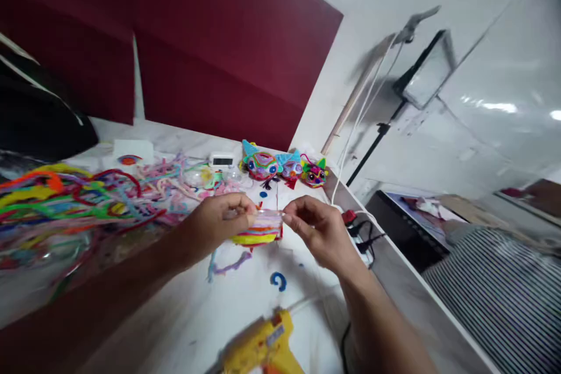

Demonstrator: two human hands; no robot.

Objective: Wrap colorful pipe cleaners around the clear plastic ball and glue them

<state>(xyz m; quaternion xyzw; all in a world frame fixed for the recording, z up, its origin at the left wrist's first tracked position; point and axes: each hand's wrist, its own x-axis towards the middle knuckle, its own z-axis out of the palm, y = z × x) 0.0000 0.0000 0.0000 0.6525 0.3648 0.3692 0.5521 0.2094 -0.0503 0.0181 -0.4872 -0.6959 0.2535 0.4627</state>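
Observation:
Between my hands, just above the white table, is a striped piece (258, 234) in yellow, red, orange and lilac. My left hand (228, 219) pinches its upper left edge, thumb and index finger together. At its upper right, my right hand (313, 228) has thumb and index finger closed on the piece's corner. A purple and light blue fuzzy stem (234, 263) lies below it on the table. Nearer to me are a blue curl (278, 281) and a yellow glue gun (263, 345).
Many coloured fuzzy stems (96, 204) are heaped at the left. Several decorated animal faces (263, 165) stand at the back beside a small white digital display (221, 160). A power strip (363, 243) with cables lies at the right edge. Beyond is a person's striped garment (504, 280).

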